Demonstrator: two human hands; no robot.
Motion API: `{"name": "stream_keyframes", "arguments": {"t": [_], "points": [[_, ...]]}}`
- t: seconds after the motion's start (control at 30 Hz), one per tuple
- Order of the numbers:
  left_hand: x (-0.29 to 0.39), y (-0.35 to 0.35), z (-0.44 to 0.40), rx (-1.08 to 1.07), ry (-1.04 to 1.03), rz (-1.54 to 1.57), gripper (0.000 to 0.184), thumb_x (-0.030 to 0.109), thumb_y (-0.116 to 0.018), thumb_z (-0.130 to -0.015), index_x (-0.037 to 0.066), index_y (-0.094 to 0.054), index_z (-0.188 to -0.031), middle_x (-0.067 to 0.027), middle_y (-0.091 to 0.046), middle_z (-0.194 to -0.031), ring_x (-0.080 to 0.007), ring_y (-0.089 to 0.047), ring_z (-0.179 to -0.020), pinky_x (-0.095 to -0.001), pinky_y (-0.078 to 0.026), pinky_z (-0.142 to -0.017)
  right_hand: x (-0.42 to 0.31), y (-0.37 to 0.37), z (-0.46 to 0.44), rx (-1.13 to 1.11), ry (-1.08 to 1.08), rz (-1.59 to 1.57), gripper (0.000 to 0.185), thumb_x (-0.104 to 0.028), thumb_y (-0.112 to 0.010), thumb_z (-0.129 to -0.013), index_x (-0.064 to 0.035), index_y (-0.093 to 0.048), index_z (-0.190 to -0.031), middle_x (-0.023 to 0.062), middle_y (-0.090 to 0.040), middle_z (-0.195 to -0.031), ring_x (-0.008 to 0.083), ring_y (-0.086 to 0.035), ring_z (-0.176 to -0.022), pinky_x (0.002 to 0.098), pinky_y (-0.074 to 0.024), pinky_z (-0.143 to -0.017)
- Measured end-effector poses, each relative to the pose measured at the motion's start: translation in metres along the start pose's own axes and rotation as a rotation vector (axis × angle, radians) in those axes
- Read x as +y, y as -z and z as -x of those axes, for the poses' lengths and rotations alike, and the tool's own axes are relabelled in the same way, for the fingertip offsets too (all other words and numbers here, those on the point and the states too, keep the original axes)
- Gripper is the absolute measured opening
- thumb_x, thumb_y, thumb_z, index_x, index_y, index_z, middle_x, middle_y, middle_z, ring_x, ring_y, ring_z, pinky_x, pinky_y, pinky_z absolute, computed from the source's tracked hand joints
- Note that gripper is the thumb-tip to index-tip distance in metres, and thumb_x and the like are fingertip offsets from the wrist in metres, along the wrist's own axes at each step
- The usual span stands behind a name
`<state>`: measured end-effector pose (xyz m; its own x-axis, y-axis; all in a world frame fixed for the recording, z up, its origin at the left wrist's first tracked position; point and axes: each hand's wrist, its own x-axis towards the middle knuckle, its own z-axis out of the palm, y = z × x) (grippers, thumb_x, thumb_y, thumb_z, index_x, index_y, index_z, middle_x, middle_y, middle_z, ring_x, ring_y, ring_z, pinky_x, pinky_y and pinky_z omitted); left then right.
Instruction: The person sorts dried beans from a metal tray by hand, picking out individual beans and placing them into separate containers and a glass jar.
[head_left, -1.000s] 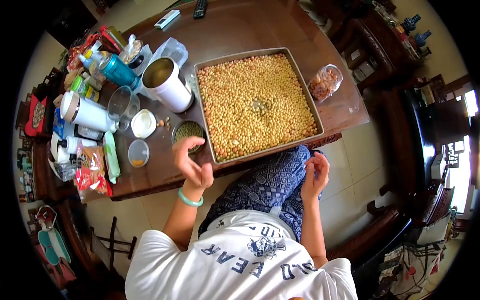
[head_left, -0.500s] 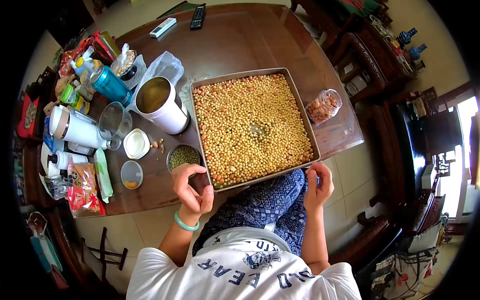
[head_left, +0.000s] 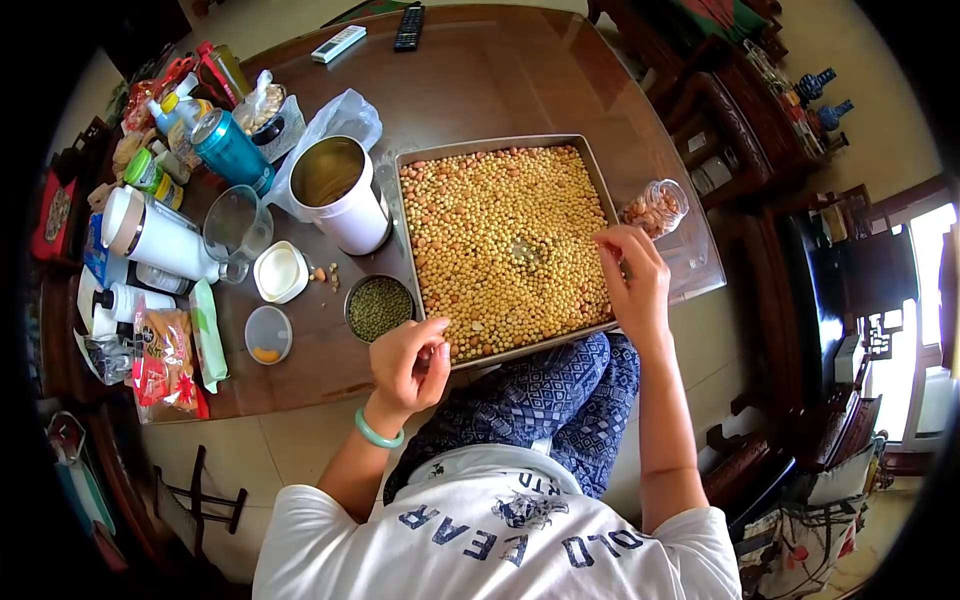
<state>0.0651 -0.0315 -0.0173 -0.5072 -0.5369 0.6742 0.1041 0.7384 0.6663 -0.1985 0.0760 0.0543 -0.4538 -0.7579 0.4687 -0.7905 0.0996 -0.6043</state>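
A square metal tray (head_left: 402,225) full of yellow soybeans (head_left: 500,240) mixed with some peanuts extends past the table's front edge, above my lap. My left hand (head_left: 408,368), with a pale green bangle on its wrist, is at the tray's near left corner; its thumb and forefinger are apart and the other fingers curl in. Over the tray's right side, my right hand (head_left: 638,280) has its fingers bent together close to the beans, and I cannot make out what is between them. A bowl of green mung beans (head_left: 380,308) sits left of the tray.
A jar of peanuts (head_left: 655,208) leans behind my right hand. On the left stand a white canister (head_left: 345,200), a clear jug (head_left: 238,232), a white lid (head_left: 281,272), a small cup (head_left: 268,335) and a blue can (head_left: 230,150). Two remotes lie at the back.
My right hand has moved forward from below the tray's near right corner to over its right side. My left hand has shifted slightly right, its thumb and forefinger closer together.
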Motion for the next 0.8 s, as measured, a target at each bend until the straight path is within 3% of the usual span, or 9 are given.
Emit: {"name": "stream_keyframes", "arguments": {"t": [0.2, 0.3, 0.47, 0.67, 0.8], "points": [[0.003, -0.003, -0.004, 0.041, 0.029, 0.016, 0.024, -0.001, -0.061, -0.082, 0.002, -0.065, -0.106, -0.0038, -0.059, -0.063, -0.0126, -0.049, -0.044, -0.0248, -0.039, -0.043, 0.008, -0.028, -0.047, -0.197, 0.047, -0.049, 0.013, -0.006, -0.063, -0.088, -0.0008, -0.067, -0.099, 0.0138, -0.065, -0.097, 0.0308, -0.063, -0.089, 0.0385, -0.0507, -0.079], [0.005, -0.002, -0.005, 0.043, 0.042, 0.005, 0.024, -0.001, -0.061, -0.083, 0.001, -0.065, -0.106, -0.004, -0.059, -0.063, -0.012, -0.049, -0.044, -0.0243, -0.039, -0.043, 0.021, -0.053, -0.06, -0.244, 0.223, 0.06, 0.012, -0.013, -0.066, -0.086, -0.0028, -0.069, -0.092, 0.0104, -0.065, -0.093, 0.0297, -0.061, -0.092, 0.0408, -0.0483, -0.082], [0.006, -0.001, -0.006, 0.019, 0.048, 0.014, 0.022, 0.0, -0.06, -0.084, 0.001, -0.066, -0.105, -0.003, -0.058, -0.062, -0.0116, -0.051, -0.044, -0.0239, -0.04, -0.044, 0.037, -0.073, -0.073, -0.279, 0.284, 0.171, 0.013, -0.009, -0.066, -0.083, -0.0037, -0.069, -0.094, 0.0112, -0.065, -0.094, 0.0304, -0.06, -0.095, 0.0417, -0.0484, -0.083], [0.005, -0.003, -0.005, 0.03, 0.054, 0.011, 0.021, 0.001, -0.061, -0.084, 0.003, -0.067, -0.104, -0.0027, -0.057, -0.06, -0.0117, -0.048, -0.043, -0.0242, -0.039, -0.044, 0.044, -0.075, -0.087, -0.334, 0.177, 0.09, 0.022, -0.004, -0.064, -0.083, -0.0021, -0.067, -0.105, 0.0155, -0.063, -0.103, 0.0351, -0.059, -0.099, 0.0444, -0.0477, -0.087], [0.004, -0.003, -0.004, 0.035, 0.056, 0.014, 0.021, 0.001, -0.061, -0.084, 0.003, -0.067, -0.103, -0.0026, -0.056, -0.06, -0.0116, -0.048, -0.043, -0.024, -0.039, -0.043, 0.057, -0.083, -0.091, -0.397, 0.206, 0.176, 0.014, -0.005, -0.065, -0.082, -0.0018, -0.068, -0.095, 0.0139, -0.064, -0.098, 0.0333, -0.06, -0.095, 0.0427, -0.0485, -0.084]]}}
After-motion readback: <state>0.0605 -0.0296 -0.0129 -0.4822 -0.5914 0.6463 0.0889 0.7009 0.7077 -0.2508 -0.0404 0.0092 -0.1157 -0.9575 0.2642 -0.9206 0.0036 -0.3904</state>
